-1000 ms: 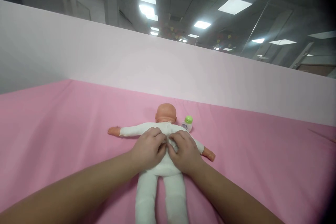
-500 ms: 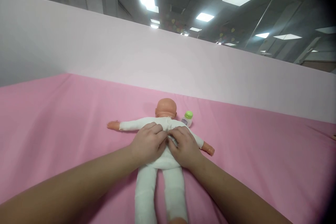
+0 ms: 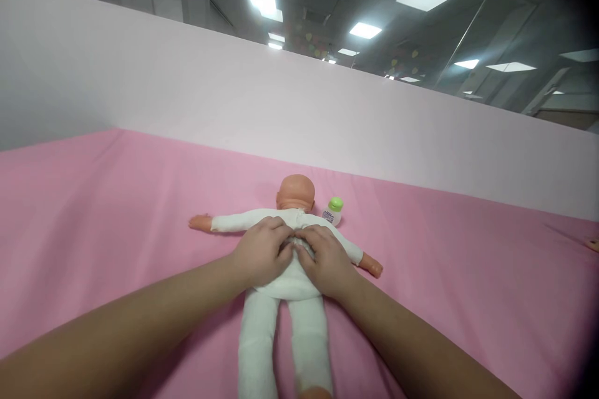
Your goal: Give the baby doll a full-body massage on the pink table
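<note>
A baby doll (image 3: 290,283) with a white cloth body lies face down, its bare head (image 3: 296,191) pointing away from me and its arms spread. Both of my hands rest on its back, close together at the middle. My left hand (image 3: 263,250) is on the left side, fingers curled and thumb against the cloth. From the right, my right hand (image 3: 327,260) mirrors it, thumb and fingers closing on the cloth along the midline. Their fingertips almost meet, and what lies under them is mostly hidden.
A small clear bottle with a green cap (image 3: 333,211) stands right of the doll's head. Pink sheeting (image 3: 444,262) covers the surface. A pale padded wall (image 3: 281,106) runs behind it, with dark glass reflecting ceiling lights above. Something small shows at the far right edge (image 3: 593,244).
My left fingertips have shifted slightly left, with a little more white cloth showing between the hands. The doll's legs sit slightly further left in view.
</note>
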### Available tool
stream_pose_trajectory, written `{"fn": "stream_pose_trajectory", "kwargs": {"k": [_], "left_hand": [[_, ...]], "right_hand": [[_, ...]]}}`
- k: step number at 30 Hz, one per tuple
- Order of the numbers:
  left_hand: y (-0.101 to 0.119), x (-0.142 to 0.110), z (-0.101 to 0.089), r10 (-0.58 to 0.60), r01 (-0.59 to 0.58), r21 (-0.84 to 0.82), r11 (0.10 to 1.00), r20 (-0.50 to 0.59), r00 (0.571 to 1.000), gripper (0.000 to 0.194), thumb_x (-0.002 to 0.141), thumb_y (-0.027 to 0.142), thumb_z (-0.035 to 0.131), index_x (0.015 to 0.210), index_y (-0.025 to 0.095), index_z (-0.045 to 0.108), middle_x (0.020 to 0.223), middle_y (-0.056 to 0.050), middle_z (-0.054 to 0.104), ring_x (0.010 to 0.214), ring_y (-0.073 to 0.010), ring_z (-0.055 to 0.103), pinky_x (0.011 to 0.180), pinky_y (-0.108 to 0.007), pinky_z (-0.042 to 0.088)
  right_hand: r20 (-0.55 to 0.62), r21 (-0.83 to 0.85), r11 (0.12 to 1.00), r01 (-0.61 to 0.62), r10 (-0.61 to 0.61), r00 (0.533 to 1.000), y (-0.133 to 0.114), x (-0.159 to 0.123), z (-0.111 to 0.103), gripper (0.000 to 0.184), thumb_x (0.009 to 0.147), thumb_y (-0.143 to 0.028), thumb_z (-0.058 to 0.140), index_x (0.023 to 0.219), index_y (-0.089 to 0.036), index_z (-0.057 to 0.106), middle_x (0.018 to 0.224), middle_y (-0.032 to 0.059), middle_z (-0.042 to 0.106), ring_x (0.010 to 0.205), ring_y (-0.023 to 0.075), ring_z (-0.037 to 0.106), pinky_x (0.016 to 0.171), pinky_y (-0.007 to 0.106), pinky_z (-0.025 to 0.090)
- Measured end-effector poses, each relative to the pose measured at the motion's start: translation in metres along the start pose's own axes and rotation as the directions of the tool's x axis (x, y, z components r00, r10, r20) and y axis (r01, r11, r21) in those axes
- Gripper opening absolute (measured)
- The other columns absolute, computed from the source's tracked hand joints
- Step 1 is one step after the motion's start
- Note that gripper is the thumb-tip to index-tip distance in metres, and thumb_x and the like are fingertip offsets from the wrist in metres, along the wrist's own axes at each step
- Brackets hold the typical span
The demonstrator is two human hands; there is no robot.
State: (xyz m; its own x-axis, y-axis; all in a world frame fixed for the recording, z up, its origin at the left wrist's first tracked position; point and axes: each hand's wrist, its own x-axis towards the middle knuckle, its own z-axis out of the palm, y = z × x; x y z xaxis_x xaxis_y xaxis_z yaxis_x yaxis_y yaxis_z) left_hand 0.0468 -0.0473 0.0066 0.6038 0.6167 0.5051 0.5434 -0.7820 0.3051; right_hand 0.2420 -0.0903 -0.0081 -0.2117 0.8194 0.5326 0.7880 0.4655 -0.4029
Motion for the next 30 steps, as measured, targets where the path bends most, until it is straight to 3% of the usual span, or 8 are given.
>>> {"fn": "stream_pose_trajectory", "kwargs": {"k": [6, 12, 21, 26, 30], "left_hand": [[0.0034, -0.0027, -0.0008, 0.064, -0.059, 0.049, 0.997, -0.099, 0.993, 0.027, 0.089, 0.016, 0.056, 0.113, 0.016, 0.069, 0.107, -0.010, 0.065, 0.104, -0.0257, 0.058, 0.097, -0.043, 0.047], [-0.0008, 0.0001, 0.0005, -0.008, 0.008, 0.022, 1.000, 0.010, 1.000, 0.026, 0.093, 0.021, 0.054, 0.113, 0.019, 0.070, 0.103, -0.008, 0.066, 0.101, -0.0262, 0.060, 0.095, -0.045, 0.050], [0.0043, -0.0024, -0.0021, 0.041, -0.035, 0.068, 0.997, -0.089, 0.995, 0.034, 0.090, 0.019, 0.055, 0.123, 0.018, 0.065, 0.119, -0.011, 0.063, 0.115, -0.0284, 0.056, 0.106, -0.047, 0.045], [-0.0002, 0.0004, -0.0003, 0.004, -0.004, 0.052, 0.999, 0.000, 1.000, 0.031, 0.093, 0.021, 0.053, 0.121, 0.020, 0.067, 0.114, -0.010, 0.066, 0.110, -0.0280, 0.058, 0.103, -0.048, 0.047], [-0.0005, 0.0004, -0.0010, 0.011, -0.010, 0.067, 0.998, -0.002, 1.000, 0.032, 0.094, 0.022, 0.053, 0.122, 0.019, 0.067, 0.117, -0.010, 0.066, 0.112, -0.0282, 0.058, 0.103, -0.048, 0.047]], "right_hand": [[-0.089, -0.056, 0.997, 0.054, -0.059, 0.994, -0.0014, -0.0032, 0.0002, 0.034, 0.096, -0.026, 0.060, 0.129, -0.022, 0.066, 0.124, 0.0104, 0.067, 0.119, 0.0289, 0.056, 0.108, 0.050, 0.048], [-0.011, -0.050, 0.998, 0.023, -0.023, 1.000, -0.0005, -0.0018, 0.0004, 0.031, 0.098, -0.027, 0.057, 0.127, -0.022, 0.067, 0.127, 0.0090, 0.068, 0.121, 0.0280, 0.059, 0.109, 0.049, 0.049], [-0.056, -0.145, 0.989, 0.036, -0.045, 0.997, -0.0019, -0.0030, 0.0000, 0.045, 0.098, -0.032, 0.057, 0.141, -0.017, 0.060, 0.140, 0.0138, 0.060, 0.132, 0.0307, 0.053, 0.116, 0.051, 0.044], [0.038, -0.125, 0.992, -0.009, 0.014, 0.999, -0.0017, -0.0019, -0.0014, 0.042, 0.100, -0.032, 0.054, 0.140, -0.018, 0.062, 0.140, 0.0113, 0.064, 0.133, 0.0292, 0.055, 0.117, 0.050, 0.045], [0.035, -0.133, 0.991, -0.010, 0.015, 0.999, -0.0006, -0.0027, -0.0010, 0.044, 0.101, -0.033, 0.053, 0.142, -0.018, 0.060, 0.142, 0.0111, 0.063, 0.135, 0.0283, 0.054, 0.118, 0.049, 0.044]]}}
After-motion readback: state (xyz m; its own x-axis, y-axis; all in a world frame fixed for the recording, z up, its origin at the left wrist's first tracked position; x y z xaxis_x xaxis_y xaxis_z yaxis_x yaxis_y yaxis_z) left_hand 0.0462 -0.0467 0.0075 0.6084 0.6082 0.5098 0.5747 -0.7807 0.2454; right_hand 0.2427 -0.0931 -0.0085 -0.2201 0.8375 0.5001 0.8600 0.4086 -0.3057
